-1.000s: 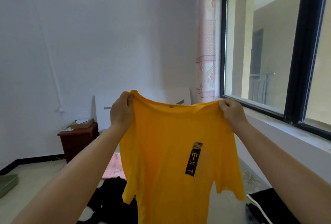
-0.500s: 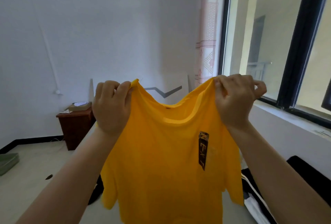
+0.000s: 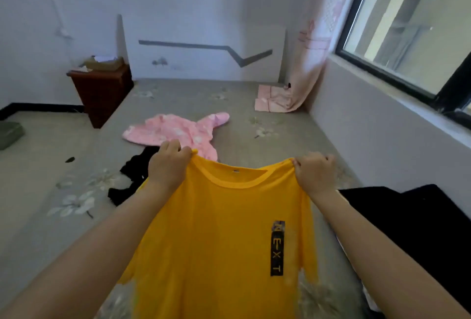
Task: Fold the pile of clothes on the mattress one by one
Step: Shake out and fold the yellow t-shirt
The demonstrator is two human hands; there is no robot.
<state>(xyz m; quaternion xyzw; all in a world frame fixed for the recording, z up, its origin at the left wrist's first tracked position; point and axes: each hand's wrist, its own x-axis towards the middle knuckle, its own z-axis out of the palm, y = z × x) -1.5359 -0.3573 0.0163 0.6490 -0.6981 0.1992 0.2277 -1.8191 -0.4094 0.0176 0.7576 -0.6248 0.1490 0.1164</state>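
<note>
Yellow T-shirt [image 3: 219, 237] hangs spread over the mattress [image 3: 254, 115], its shoulders pinched by the left hand [image 3: 167, 165] and right hand [image 3: 316, 172] — it hides the bedding below. Beyond lie a black garment [image 3: 132, 178] and a pink garment [image 3: 178, 130]; farther, a wooden nightstand [image 3: 102, 89] — and the curtain [image 3: 311, 46]

Single head cam – fwd & down, close over hands [image 3: 316, 173], mattress [image 3: 244, 104] beyond.
</note>
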